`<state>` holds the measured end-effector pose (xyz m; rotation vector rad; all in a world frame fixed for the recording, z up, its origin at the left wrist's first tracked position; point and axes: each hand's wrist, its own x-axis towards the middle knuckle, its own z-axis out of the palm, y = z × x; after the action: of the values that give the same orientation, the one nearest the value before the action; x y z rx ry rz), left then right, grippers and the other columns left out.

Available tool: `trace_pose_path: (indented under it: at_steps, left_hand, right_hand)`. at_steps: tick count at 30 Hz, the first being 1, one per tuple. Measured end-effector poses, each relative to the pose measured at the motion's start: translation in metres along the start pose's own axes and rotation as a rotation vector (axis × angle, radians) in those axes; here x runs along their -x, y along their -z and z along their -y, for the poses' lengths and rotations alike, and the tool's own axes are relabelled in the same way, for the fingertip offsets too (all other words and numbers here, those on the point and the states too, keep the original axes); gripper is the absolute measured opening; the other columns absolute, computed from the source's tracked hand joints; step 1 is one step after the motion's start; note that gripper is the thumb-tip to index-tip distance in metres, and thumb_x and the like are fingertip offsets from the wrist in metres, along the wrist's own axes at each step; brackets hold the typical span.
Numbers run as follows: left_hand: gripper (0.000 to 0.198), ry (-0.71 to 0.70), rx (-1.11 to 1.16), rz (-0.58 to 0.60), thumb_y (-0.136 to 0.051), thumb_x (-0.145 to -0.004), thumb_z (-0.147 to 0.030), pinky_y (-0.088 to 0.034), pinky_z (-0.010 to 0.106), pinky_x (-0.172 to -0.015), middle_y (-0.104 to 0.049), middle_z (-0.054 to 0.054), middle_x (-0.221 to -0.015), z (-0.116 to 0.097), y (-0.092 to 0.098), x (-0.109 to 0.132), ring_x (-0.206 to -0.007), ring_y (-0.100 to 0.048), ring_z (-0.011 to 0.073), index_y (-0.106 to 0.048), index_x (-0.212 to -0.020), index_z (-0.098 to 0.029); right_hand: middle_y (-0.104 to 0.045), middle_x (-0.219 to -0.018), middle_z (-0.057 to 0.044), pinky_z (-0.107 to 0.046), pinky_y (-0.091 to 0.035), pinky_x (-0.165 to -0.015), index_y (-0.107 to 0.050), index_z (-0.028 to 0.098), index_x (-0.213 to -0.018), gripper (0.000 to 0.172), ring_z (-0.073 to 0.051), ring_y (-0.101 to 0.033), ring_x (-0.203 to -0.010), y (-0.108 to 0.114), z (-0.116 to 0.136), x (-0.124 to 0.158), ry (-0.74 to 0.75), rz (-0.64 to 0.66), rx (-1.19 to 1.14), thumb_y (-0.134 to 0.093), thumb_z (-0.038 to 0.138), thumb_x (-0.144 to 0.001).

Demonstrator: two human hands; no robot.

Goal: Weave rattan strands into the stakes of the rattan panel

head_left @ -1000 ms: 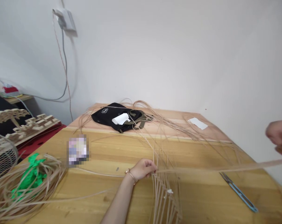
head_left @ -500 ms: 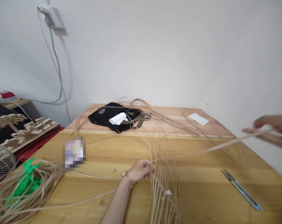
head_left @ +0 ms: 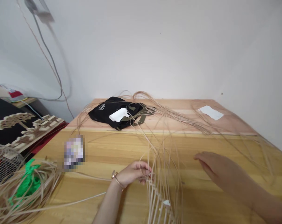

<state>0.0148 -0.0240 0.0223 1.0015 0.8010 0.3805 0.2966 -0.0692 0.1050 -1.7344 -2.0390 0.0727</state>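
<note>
My left hand (head_left: 133,173), a bracelet on its wrist, is closed in a pinch on the left edge of a woven mat of thin cane strips (head_left: 160,199) lying on the wooden table (head_left: 122,149). Long loose ends of the cane strips (head_left: 165,146) rise from the weave and sweep back across the table. My right hand (head_left: 217,169) hovers low to the right of the strips, fingers stretched out flat toward them and holding nothing.
A black pouch (head_left: 117,112) with white paper lies at the table's back. A white paper slip (head_left: 211,112) sits back right. A coil of cane tied with green plastic (head_left: 26,183) lies at the left edge. A blurred small object (head_left: 73,151) lies nearby. A fan grille (head_left: 3,165) stands far left.
My right hand let go of the long strip it was pulling out to the right and came back in low beside the weave. The scissors seen earlier at the right are now hidden.
</note>
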Motion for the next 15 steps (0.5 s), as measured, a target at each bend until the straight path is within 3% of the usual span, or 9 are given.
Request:
trace_pose_path:
  at_steps: [2,5,11,15]
  left_hand:
    - [0.030,-0.006,0.006,0.014,-0.063,-0.063,-0.035,-0.033,0.017,-0.047,-0.058,0.003,-0.068,0.000,0.000,0.001,-0.050,-0.051,0.0060,-0.055,-0.078,-0.010]
    - [0.028,-0.024,0.032,0.044,-0.061,-0.066,-0.033,-0.034,0.018,-0.046,-0.060,0.005,-0.070,0.001,0.002,0.003,-0.049,-0.054,0.0085,-0.056,-0.081,-0.010]
    - [0.034,-0.048,0.149,0.128,-0.066,-0.061,-0.029,-0.039,0.019,-0.047,-0.061,0.008,-0.077,0.007,0.010,0.004,-0.055,-0.057,0.0119,-0.059,-0.088,-0.009]
    - [0.031,-0.026,0.190,0.136,-0.067,-0.060,-0.025,-0.044,0.023,-0.052,-0.059,0.006,-0.076,0.007,0.011,0.003,-0.057,-0.056,0.0111,-0.060,-0.086,-0.010]
  right_hand:
    - [-0.065,-0.086,-0.005,-0.032,-0.048,-0.065,-0.061,0.024,-0.088,0.024,-0.020,-0.060,-0.077,-0.014,0.025,-0.016,0.082,0.200,-0.067,-0.041,0.019,-0.077]
    - [-0.057,-0.105,-0.008,-0.035,-0.043,-0.079,-0.047,0.020,-0.109,0.030,-0.020,-0.052,-0.096,-0.038,0.054,-0.030,0.118,0.216,-0.186,-0.034,0.021,-0.082]
    - [-0.057,-0.086,-0.004,-0.030,-0.042,-0.071,-0.052,0.021,-0.086,0.015,-0.017,-0.053,-0.083,-0.079,0.076,-0.012,0.078,0.163,-0.314,-0.037,0.020,-0.083]
    - [-0.055,-0.095,-0.006,-0.032,-0.041,-0.075,-0.051,0.022,-0.093,0.017,-0.019,-0.052,-0.090,-0.090,0.078,0.006,0.031,0.094,-0.325,-0.042,0.019,-0.079]
